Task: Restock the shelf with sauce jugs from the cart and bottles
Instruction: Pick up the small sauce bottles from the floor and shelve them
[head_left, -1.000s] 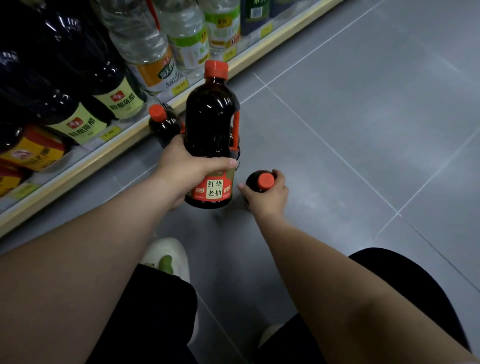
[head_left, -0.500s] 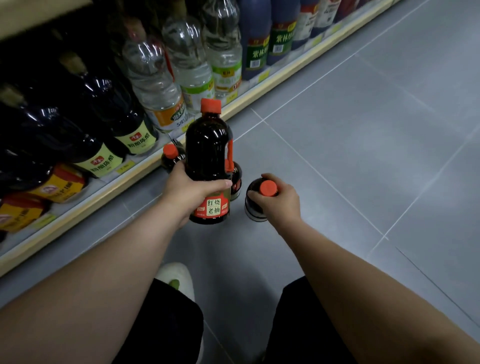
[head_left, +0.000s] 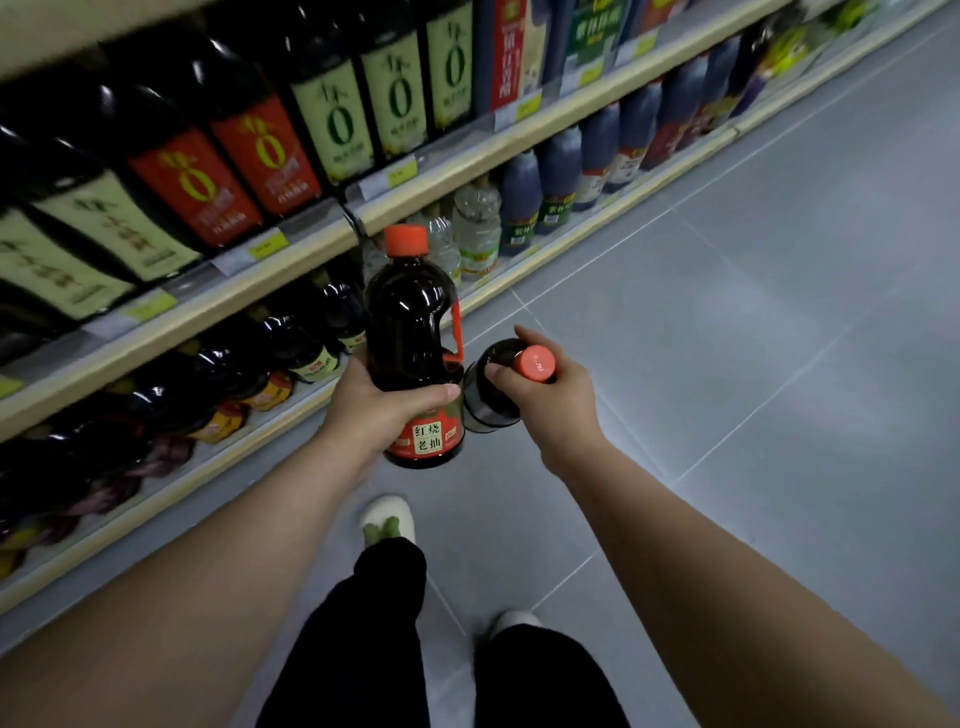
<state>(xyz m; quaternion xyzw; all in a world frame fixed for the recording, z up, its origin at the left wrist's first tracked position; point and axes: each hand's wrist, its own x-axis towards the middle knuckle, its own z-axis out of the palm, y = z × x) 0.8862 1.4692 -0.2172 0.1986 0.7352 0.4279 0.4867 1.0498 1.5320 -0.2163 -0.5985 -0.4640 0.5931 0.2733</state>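
My left hand (head_left: 387, 402) grips a dark sauce jug (head_left: 413, 332) around its lower body, upright, with a red cap, red side handle and red label. My right hand (head_left: 550, 395) holds a second dark sauce jug (head_left: 491, 392) by its neck, just under its red cap; that jug hangs close to the first one, above the floor. Both are held in front of the lower shelf (head_left: 171, 322), which carries rows of dark bottles.
The shelving runs along the left, an upper shelf (head_left: 519, 140) with green and red labelled bottles, a bottom shelf (head_left: 587, 228) with clear and dark jugs. Grey tiled floor (head_left: 753, 338) spreads to the right. My legs and white shoes (head_left: 387, 519) are below.
I have stood up: both jugs are lifted off the floor and higher shelves have come into view. The jugs left on the floor near the shelf are out of sight.
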